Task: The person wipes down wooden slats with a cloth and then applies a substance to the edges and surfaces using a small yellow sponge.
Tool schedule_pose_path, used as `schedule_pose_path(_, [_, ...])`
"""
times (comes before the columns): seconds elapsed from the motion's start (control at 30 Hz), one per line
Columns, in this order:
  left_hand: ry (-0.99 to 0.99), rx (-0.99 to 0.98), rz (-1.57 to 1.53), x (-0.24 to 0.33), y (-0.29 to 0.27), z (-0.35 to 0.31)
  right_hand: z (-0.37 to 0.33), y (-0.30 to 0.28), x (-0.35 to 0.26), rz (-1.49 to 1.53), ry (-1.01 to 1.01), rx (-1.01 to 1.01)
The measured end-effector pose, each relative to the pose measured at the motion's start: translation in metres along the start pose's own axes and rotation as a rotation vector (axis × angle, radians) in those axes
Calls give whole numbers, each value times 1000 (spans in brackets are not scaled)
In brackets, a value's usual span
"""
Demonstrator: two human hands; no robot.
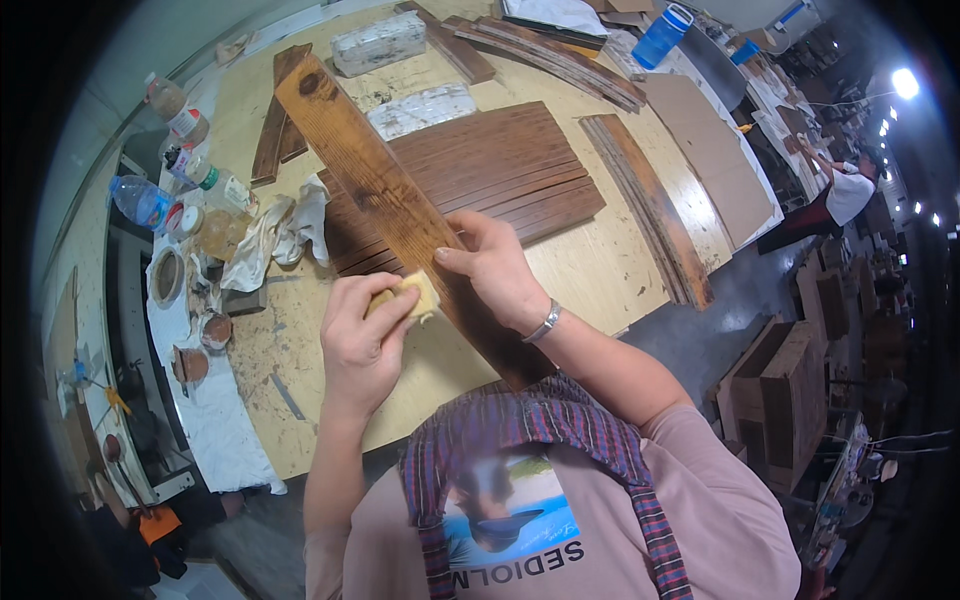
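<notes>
A long brown wooden board [385, 190] slants across the middle, its near end close to my body and its far end toward the back left. My right hand [495, 270] grips the board's right edge, thumb on its top face. In my left hand [365, 335] a yellow sponge [418, 296] is pinched, close against the board's left edge; whether it touches the wood I cannot tell. Under and beyond the board lies a stack of dark brown boards [490, 165] on the pale worktable [590, 275].
Several bottles [225, 190] and a crumpled white cloth [275, 240] line the table's left side. Narrow boards [650, 210] lie at the right, more boards [545, 55] at the back. Two white-wrapped blocks [378, 45] sit behind the stack. Another person [845, 195] stands far right.
</notes>
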State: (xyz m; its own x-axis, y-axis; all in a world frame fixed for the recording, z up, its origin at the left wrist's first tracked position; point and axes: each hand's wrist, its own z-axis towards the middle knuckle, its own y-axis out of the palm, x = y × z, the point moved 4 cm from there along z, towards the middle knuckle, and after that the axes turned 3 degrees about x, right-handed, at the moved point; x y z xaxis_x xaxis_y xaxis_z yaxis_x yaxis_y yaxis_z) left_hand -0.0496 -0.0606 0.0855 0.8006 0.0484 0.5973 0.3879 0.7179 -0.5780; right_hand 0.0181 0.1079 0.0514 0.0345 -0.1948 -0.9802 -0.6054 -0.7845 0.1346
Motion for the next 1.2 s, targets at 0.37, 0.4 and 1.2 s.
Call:
schedule_pose_path(0.37, [-7, -115, -46, 3, 2, -9, 4, -8, 0, 42, 52, 46])
schedule_pose_path(0.4, [-25, -55, -47, 3, 0, -8, 4, -9, -2, 59, 68, 56])
schedule_pose_path(1.2, [82, 88, 46, 3, 16, 21, 16, -17, -4, 136, 129, 78])
